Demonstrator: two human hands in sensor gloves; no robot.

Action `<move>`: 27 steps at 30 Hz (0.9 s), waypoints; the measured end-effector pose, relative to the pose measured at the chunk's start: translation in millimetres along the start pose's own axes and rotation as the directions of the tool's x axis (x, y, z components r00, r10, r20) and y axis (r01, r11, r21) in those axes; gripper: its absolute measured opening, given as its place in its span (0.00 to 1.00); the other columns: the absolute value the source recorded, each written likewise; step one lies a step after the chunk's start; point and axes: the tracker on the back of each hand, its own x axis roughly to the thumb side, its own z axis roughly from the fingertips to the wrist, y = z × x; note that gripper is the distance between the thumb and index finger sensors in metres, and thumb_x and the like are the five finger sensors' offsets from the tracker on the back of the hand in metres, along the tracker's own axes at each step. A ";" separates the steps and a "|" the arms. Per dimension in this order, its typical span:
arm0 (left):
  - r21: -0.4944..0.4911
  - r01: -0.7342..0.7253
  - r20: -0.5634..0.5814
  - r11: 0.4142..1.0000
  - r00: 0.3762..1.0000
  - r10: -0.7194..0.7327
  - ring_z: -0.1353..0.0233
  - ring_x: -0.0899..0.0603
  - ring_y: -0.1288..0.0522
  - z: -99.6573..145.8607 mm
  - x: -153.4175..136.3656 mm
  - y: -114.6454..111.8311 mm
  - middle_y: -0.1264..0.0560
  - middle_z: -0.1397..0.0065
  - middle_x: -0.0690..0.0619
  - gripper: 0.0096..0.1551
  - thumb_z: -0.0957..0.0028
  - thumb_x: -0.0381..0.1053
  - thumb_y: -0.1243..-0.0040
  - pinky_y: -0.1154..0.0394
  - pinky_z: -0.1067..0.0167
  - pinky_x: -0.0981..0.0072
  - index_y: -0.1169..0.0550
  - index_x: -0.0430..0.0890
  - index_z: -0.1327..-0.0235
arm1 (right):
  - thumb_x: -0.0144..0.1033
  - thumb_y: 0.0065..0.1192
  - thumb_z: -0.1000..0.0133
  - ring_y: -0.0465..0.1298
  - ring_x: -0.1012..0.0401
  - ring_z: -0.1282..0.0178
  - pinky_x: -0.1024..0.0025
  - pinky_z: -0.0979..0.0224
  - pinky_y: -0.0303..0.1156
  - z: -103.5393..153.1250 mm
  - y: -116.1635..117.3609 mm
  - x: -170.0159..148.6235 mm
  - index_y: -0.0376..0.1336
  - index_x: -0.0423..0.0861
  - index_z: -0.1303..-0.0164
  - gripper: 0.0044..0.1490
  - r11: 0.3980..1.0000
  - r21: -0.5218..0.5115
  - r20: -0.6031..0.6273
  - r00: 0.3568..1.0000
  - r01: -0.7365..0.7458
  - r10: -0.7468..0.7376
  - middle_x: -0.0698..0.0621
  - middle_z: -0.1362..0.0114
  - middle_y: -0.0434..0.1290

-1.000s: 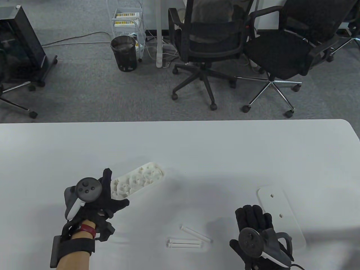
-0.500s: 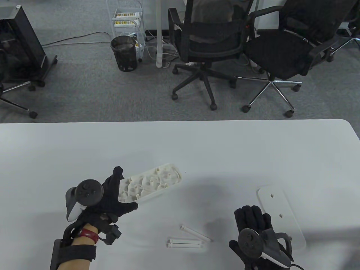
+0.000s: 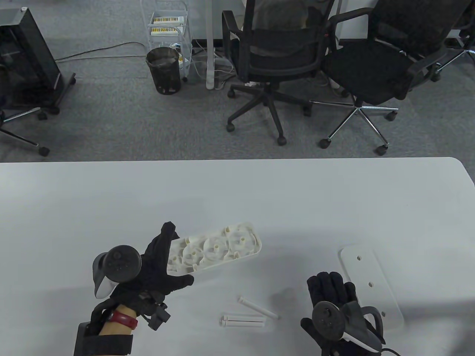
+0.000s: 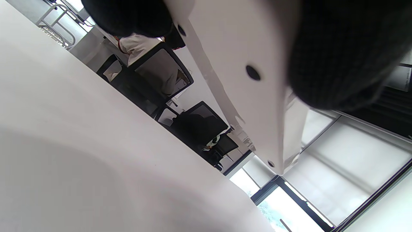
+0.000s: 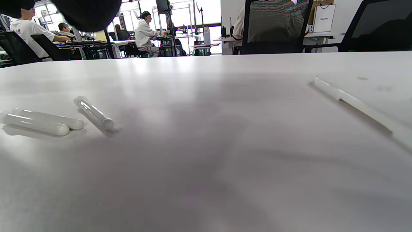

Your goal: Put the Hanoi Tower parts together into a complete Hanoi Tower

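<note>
My left hand (image 3: 177, 256) grips one end of the white base housing (image 3: 222, 250) and holds it above the table, ribbed inside facing up. In the left wrist view the housing's flat face with holes (image 4: 244, 96) runs between my gloved fingers (image 4: 338, 54). My right hand (image 3: 330, 287) lies palm down on the table and holds nothing. Three white pegs lie between the hands: one slanted (image 3: 258, 307), two side by side (image 3: 243, 321). They also show in the right wrist view (image 5: 93, 113). A flat white cover plate (image 3: 373, 274) with holes lies just right of my right hand.
The white table's far edge (image 3: 237, 160) runs across the middle, with a rounded corner at the right. Office chairs (image 3: 274, 55), a bin (image 3: 163, 70) and a cart stand on the floor beyond. The plate's edge (image 5: 354, 103) shows in the right wrist view.
My left hand has carried the base housing to the right and toward the front, turning it flatter. The right hand, pegs and plate have barely moved.
</note>
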 end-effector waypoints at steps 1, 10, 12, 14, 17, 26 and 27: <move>0.000 -0.006 0.008 1.000 1.000 0.006 0.27 0.27 0.35 0.6 0.6 -0.5 0.46 0.19 0.37 0.79 0.69 0.65 0.19 0.32 0.31 0.43 0.61 0.48 0.22 | 0.55 0.56 0.54 0.33 0.36 0.19 0.32 0.23 0.35 0.3 -0.1 0.1 0.29 0.44 0.26 0.61 1.000 -0.002 0.001 1.000 0.000 0.000 0.38 0.17 0.32; 0.011 -0.196 0.034 0.981 0.980 0.196 0.27 0.27 0.33 8.1 -3.4 -10.7 0.48 0.18 0.37 0.81 0.68 0.63 0.18 0.31 0.31 0.43 0.63 0.47 0.23 | 0.56 0.56 0.54 0.33 0.36 0.19 0.32 0.23 0.35 -1.1 1.4 -0.2 0.29 0.44 0.26 0.61 1.000 0.009 -0.003 1.000 -0.001 0.001 0.38 0.17 0.32; 0.013 -0.199 0.045 0.980 0.979 0.199 0.28 0.28 0.32 8.2 -4.1 -11.6 0.49 0.18 0.38 0.81 0.68 0.62 0.18 0.30 0.32 0.44 0.63 0.46 0.23 | 0.56 0.56 0.54 0.33 0.36 0.19 0.32 0.23 0.35 -0.8 1.3 -0.1 0.29 0.44 0.26 0.61 1.000 0.007 -0.004 1.000 -0.004 0.004 0.38 0.17 0.32; -0.003 -0.210 0.045 0.978 0.977 0.210 0.28 0.28 0.32 8.1 -4.0 -11.3 0.49 0.18 0.38 0.81 0.68 0.62 0.18 0.30 0.32 0.44 0.63 0.46 0.23 | 0.55 0.56 0.54 0.33 0.36 0.19 0.32 0.23 0.35 -0.2 0.2 0.6 0.29 0.44 0.26 0.61 1.000 -0.001 -0.008 1.000 -0.006 0.006 0.38 0.17 0.32; -0.010 -0.248 0.050 0.969 0.967 0.249 0.29 0.29 0.31 8.8 -5.5 -11.2 0.50 0.18 0.39 0.81 0.67 0.60 0.17 0.29 0.32 0.46 0.64 0.46 0.24 | 0.56 0.56 0.54 0.33 0.36 0.19 0.32 0.23 0.35 -0.2 0.0 -0.6 0.29 0.43 0.26 0.61 1.000 -0.005 -0.013 1.000 -0.006 0.006 0.38 0.17 0.32; -0.014 -0.308 0.061 0.951 0.949 0.308 0.30 0.30 0.29 11.2 -5.9 -6.8 0.51 0.18 0.40 0.81 0.67 0.59 0.16 0.27 0.32 0.48 0.64 0.45 0.24 | 0.55 0.56 0.54 0.33 0.36 0.19 0.32 0.23 0.35 -2.0 2.4 -0.9 0.29 0.44 0.26 0.61 1.000 0.010 -0.018 1.000 -0.009 0.009 0.38 0.17 0.32; -0.011 -0.307 0.062 0.952 0.950 0.307 0.30 0.30 0.29 11.6 -5.9 -6.3 0.51 0.18 0.40 0.81 0.67 0.59 0.16 0.27 0.33 0.49 0.64 0.45 0.24 | 0.55 0.56 0.54 0.33 0.36 0.19 0.32 0.23 0.35 -2.5 2.3 -2.2 0.29 0.44 0.26 0.61 1.000 0.010 -0.020 1.000 -0.007 0.007 0.38 0.17 0.32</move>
